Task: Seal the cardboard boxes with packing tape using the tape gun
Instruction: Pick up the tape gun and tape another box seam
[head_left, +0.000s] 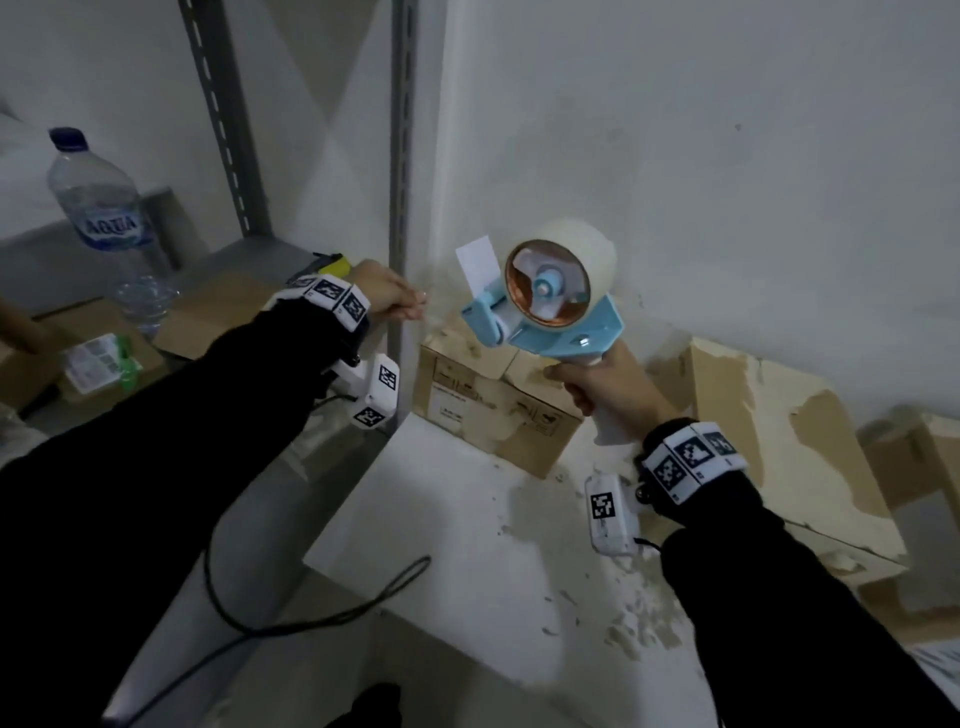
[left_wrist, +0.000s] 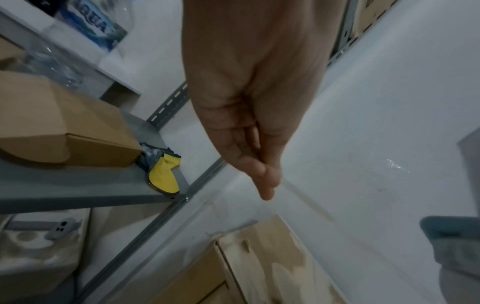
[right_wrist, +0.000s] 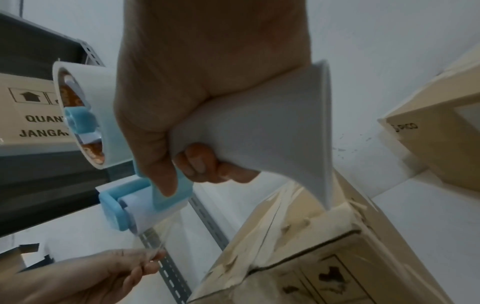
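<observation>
My right hand (head_left: 587, 387) grips the white handle of a blue tape gun (head_left: 540, 317), which carries a roll of clear tape (head_left: 576, 249). It is held upright in the air above a small worn cardboard box (head_left: 493, 410) that stands against the wall. In the right wrist view, a strip of clear tape (right_wrist: 155, 236) runs from the gun's roller (right_wrist: 145, 207) down to my left hand (right_wrist: 153, 259). My left hand (head_left: 415, 306) pinches the tape's end between thumb and fingertips (left_wrist: 269, 181), left of the gun and beside the shelf post.
A bigger torn box (head_left: 779, 441) leans against the wall at right. The boxes stand on a white surface (head_left: 441, 545) littered with paper scraps. A grey metal shelf post (head_left: 402, 156) rises at left; its shelf holds a water bottle (head_left: 98, 197), brown boxes (head_left: 218, 312) and a yellow item (left_wrist: 163, 176).
</observation>
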